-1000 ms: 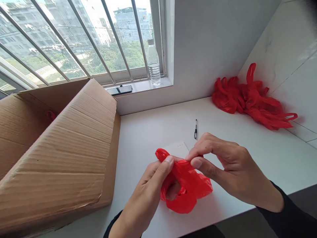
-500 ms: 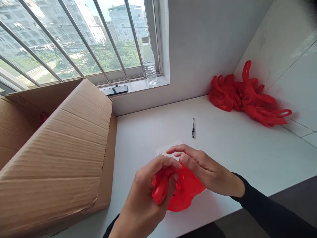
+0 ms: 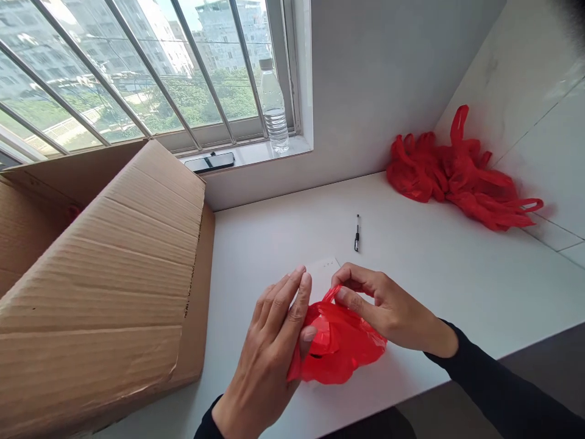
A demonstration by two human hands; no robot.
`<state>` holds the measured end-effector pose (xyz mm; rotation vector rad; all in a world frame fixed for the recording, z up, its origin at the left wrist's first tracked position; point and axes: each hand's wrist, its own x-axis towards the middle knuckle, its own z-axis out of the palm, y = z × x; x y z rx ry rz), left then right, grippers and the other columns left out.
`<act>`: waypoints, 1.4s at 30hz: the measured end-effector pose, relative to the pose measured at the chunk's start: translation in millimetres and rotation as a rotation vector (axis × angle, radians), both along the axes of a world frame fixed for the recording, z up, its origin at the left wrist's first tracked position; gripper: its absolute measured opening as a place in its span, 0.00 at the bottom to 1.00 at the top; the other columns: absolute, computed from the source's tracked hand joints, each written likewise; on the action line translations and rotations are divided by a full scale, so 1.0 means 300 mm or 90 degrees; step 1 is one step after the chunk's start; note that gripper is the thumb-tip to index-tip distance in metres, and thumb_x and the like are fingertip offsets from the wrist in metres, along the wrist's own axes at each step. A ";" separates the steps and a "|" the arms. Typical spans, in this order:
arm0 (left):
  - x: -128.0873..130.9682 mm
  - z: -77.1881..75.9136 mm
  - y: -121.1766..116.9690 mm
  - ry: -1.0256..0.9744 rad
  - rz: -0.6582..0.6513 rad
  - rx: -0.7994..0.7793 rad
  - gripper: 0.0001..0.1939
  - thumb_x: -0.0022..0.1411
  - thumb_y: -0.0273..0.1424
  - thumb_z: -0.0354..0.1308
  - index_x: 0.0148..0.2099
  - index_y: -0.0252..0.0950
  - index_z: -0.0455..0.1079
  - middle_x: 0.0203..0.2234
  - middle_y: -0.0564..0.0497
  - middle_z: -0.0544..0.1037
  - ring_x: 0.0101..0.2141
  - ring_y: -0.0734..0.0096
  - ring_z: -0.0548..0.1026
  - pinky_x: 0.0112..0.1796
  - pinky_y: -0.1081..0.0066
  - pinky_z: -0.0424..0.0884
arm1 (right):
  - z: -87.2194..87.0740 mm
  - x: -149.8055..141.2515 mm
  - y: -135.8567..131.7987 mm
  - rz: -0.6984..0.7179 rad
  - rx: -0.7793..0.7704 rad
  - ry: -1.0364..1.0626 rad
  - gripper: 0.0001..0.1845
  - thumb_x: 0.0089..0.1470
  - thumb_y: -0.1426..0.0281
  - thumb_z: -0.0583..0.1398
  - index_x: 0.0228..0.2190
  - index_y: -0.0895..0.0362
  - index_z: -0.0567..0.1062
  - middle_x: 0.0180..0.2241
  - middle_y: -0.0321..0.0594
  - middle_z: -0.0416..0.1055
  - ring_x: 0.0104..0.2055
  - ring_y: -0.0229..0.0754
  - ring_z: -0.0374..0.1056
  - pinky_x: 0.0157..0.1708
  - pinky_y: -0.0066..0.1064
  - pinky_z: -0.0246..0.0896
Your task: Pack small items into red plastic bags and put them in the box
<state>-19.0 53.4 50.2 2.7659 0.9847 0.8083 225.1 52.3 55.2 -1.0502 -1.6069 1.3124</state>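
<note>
A crumpled red plastic bag [image 3: 340,347] lies on the white counter [image 3: 457,274] between my hands. My left hand [image 3: 274,341] rests against the bag's left side, its fingers stretched out and its thumb pressing into the plastic. My right hand [image 3: 379,305] is curled, pinching a strip of the bag's handle near the top between thumb and fingers. Under the bag's far edge a white card [image 3: 322,271] peeks out.
A large open cardboard box [image 3: 105,274] fills the left side. A black pen [image 3: 357,235] lies beyond my hands. A heap of red plastic bags [image 3: 457,174] sits in the back right corner. On the window sill stand a water bottle [image 3: 274,107] and a black phone [image 3: 210,161].
My left hand has gone from a fist around the bag to flat fingers with the thumb on it. My right hand has closed into a pinch on the bag's handle. The bag has settled lower on the counter.
</note>
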 end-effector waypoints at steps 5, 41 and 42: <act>-0.174 -0.146 -0.047 0.062 0.094 0.015 0.31 0.71 0.18 0.49 0.73 0.36 0.54 0.66 0.44 0.67 0.67 0.56 0.60 0.64 0.55 0.56 | -0.141 0.135 -0.041 -0.197 -0.048 -0.156 0.15 0.70 0.55 0.56 0.38 0.52 0.71 0.31 0.35 0.72 0.37 0.44 0.69 0.39 0.37 0.61; 0.079 -0.365 -0.104 0.189 0.044 -0.053 0.34 0.72 0.28 0.49 0.76 0.37 0.44 0.73 0.46 0.50 0.71 0.54 0.50 0.69 0.48 0.52 | -0.466 -0.095 -0.187 -0.166 0.293 -0.426 0.35 0.70 0.74 0.45 0.72 0.55 0.40 0.72 0.47 0.49 0.72 0.54 0.46 0.66 0.58 0.58; 0.078 -0.365 -0.104 0.186 0.042 -0.054 0.34 0.72 0.29 0.49 0.76 0.37 0.44 0.73 0.46 0.50 0.71 0.53 0.50 0.69 0.48 0.52 | -0.472 -0.095 -0.188 -0.164 0.297 -0.437 0.35 0.70 0.73 0.45 0.72 0.56 0.39 0.72 0.47 0.48 0.73 0.55 0.45 0.66 0.58 0.58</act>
